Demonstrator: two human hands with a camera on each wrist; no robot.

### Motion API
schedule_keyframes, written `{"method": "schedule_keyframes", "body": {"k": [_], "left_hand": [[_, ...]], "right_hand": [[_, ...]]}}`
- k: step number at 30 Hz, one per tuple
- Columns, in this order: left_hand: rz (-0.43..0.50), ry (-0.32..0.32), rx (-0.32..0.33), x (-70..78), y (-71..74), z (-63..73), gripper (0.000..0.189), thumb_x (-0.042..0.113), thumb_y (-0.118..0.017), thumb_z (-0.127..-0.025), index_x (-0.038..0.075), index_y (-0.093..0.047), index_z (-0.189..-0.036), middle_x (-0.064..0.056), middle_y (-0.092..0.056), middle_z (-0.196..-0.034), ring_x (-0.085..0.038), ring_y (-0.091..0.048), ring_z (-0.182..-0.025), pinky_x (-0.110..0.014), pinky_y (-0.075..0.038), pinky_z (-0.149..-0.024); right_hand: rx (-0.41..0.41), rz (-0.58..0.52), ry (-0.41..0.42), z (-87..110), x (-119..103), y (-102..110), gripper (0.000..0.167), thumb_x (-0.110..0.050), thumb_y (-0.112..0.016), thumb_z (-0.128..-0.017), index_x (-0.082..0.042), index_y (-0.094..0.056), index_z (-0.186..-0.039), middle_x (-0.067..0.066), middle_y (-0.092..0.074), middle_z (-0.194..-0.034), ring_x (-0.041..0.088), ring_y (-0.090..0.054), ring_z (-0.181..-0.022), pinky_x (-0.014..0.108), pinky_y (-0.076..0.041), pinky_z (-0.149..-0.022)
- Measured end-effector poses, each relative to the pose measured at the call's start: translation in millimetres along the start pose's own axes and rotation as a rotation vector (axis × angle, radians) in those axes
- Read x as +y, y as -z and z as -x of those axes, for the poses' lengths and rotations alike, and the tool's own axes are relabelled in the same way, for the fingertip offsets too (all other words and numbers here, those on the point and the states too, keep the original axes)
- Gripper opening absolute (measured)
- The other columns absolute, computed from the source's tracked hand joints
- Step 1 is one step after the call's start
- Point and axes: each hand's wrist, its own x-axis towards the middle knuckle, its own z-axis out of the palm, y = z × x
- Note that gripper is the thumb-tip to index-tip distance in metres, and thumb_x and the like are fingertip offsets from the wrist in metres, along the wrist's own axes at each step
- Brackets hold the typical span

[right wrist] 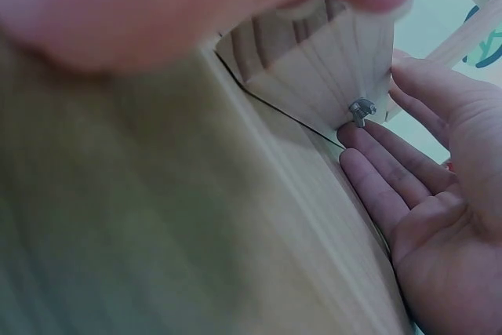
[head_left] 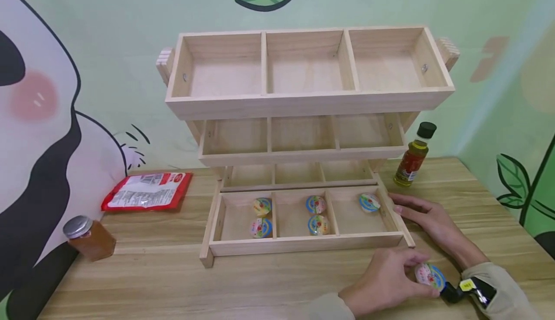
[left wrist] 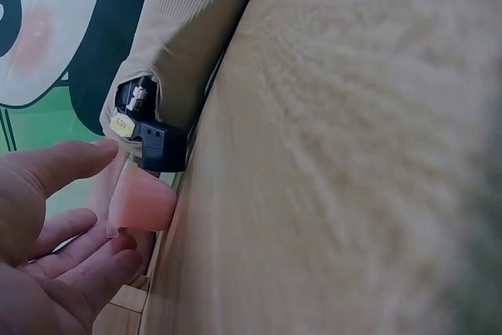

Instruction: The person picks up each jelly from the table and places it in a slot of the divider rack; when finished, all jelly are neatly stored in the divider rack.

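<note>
My left hand (head_left: 383,281) is at the front right of the table, with thumb and fingers around the lid edge of a small jelly cup (head_left: 429,276). In the left wrist view the pink cup (left wrist: 149,200) stands upright, its base on or just above the tabletop. Beside the wooden rack's lowest tray (head_left: 303,247), my right hand (head_left: 433,221) rests on the table. Its straight fingers reach the rack's side by a metal wing nut (right wrist: 361,110) in the right wrist view. Several jelly cups (head_left: 369,203) lie in that tray: two left, two middle, one right.
Above rise the rack's upper trays (head_left: 303,105), each split into three compartments. An oil bottle (head_left: 414,156) stands right of the rack. At left are a red-and-white packet (head_left: 147,192) and a brown jar with a silver lid (head_left: 90,238). A painted wall is behind.
</note>
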Motion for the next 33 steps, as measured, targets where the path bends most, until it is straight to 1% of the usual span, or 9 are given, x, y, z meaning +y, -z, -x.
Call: {"method": "schedule_keyframes", "body": {"k": [4, 8, 11, 15, 21, 24, 29, 31, 33], "left_hand": [[0.036, 0.034, 0.008, -1.3, -2.7, -0.7, 0.050, 0.030, -0.094, -0.084, 0.015, -0.076, -0.128, 0.017, -0.074, -0.116, 0.016, -0.060, -0.098, 0.000, -0.042, -0.080], [0.101, 0.077, 0.015, -2.4, -4.3, -1.2, 0.050, 0.025, -0.097, -0.081, 0.013, -0.077, -0.125, 0.016, -0.075, -0.111, 0.016, -0.060, -0.093, 0.000, -0.044, -0.077], [0.122, 0.092, 0.016, -3.0, -5.1, -1.7, 0.050, 0.023, -0.098, -0.079, 0.012, -0.078, -0.124, 0.016, -0.076, -0.107, 0.017, -0.060, -0.089, -0.001, -0.045, -0.075], [0.140, 0.098, 0.012, -3.7, -6.8, -2.6, 0.050, 0.021, -0.098, -0.079, 0.012, -0.078, -0.124, 0.016, -0.076, -0.104, 0.016, -0.060, -0.087, -0.001, -0.045, -0.074], [0.159, 0.091, 0.005, -4.6, -9.7, -3.6, 0.052, 0.018, -0.098, -0.079, 0.010, -0.077, -0.125, 0.014, -0.076, -0.103, 0.016, -0.060, -0.085, -0.002, -0.046, -0.072], [0.151, 0.081, 0.007, -4.3, -10.6, -3.4, 0.051, 0.019, -0.098, -0.079, 0.010, -0.077, -0.125, 0.014, -0.075, -0.103, 0.016, -0.059, -0.084, -0.001, -0.046, -0.072], [0.125, 0.082, 0.006, -3.6, -11.0, -3.1, 0.050, 0.021, -0.097, -0.080, 0.011, -0.077, -0.124, 0.016, -0.074, -0.102, 0.018, -0.057, -0.083, -0.001, -0.045, -0.071], [0.121, 0.086, 0.003, -3.5, -11.1, -3.0, 0.050, 0.021, -0.097, -0.080, 0.012, -0.077, -0.124, 0.017, -0.074, -0.102, 0.018, -0.056, -0.083, -0.001, -0.045, -0.071], [0.117, 0.087, 0.003, -3.4, -11.3, -2.7, 0.050, 0.021, -0.097, -0.080, 0.012, -0.077, -0.124, 0.018, -0.074, -0.102, 0.019, -0.056, -0.083, -0.001, -0.045, -0.071]], "right_hand": [[-0.001, -0.005, -0.003, -0.3, -0.6, -0.2, 0.054, -0.047, -0.065, -0.106, -0.016, -0.062, -0.150, 0.005, -0.060, -0.152, 0.003, -0.046, -0.135, 0.019, -0.036, -0.102], [-0.003, 0.000, -0.005, 0.0, -1.5, 0.0, 0.054, -0.047, -0.064, -0.106, -0.016, -0.062, -0.150, 0.007, -0.059, -0.153, 0.012, -0.046, -0.139, 0.024, -0.037, -0.105], [-0.002, 0.003, -0.006, 0.3, -1.7, 0.2, 0.054, -0.047, -0.064, -0.106, -0.016, -0.062, -0.150, 0.009, -0.058, -0.154, 0.017, -0.045, -0.141, 0.027, -0.036, -0.105], [0.001, 0.003, -0.009, 0.4, -1.5, 0.0, 0.054, -0.047, -0.064, -0.106, -0.016, -0.062, -0.150, 0.008, -0.059, -0.153, 0.011, -0.046, -0.138, 0.026, -0.036, -0.105], [-0.003, 0.002, -0.012, 0.3, -1.8, 0.6, 0.055, -0.048, -0.064, -0.106, -0.017, -0.062, -0.151, 0.007, -0.059, -0.153, 0.008, -0.045, -0.137, 0.036, -0.036, -0.108], [-0.006, -0.002, -0.016, 0.5, -2.2, 0.7, 0.055, -0.048, -0.064, -0.106, -0.016, -0.061, -0.151, 0.008, -0.058, -0.154, 0.015, -0.045, -0.140, 0.040, -0.036, -0.109], [-0.011, -0.006, -0.016, -0.3, -2.1, 0.7, 0.057, -0.048, -0.063, -0.106, -0.013, -0.060, -0.151, 0.014, -0.055, -0.155, 0.032, -0.041, -0.146, 0.048, -0.034, -0.112], [-0.015, -0.014, -0.017, -0.8, -1.4, 0.7, 0.058, -0.047, -0.063, -0.107, -0.011, -0.059, -0.152, 0.016, -0.054, -0.156, 0.036, -0.039, -0.148, 0.055, -0.033, -0.114], [-0.018, -0.020, -0.019, -1.2, -0.1, 0.5, 0.058, -0.045, -0.063, -0.107, -0.010, -0.058, -0.153, 0.017, -0.053, -0.157, 0.037, -0.039, -0.148, 0.055, -0.033, -0.114]]}}
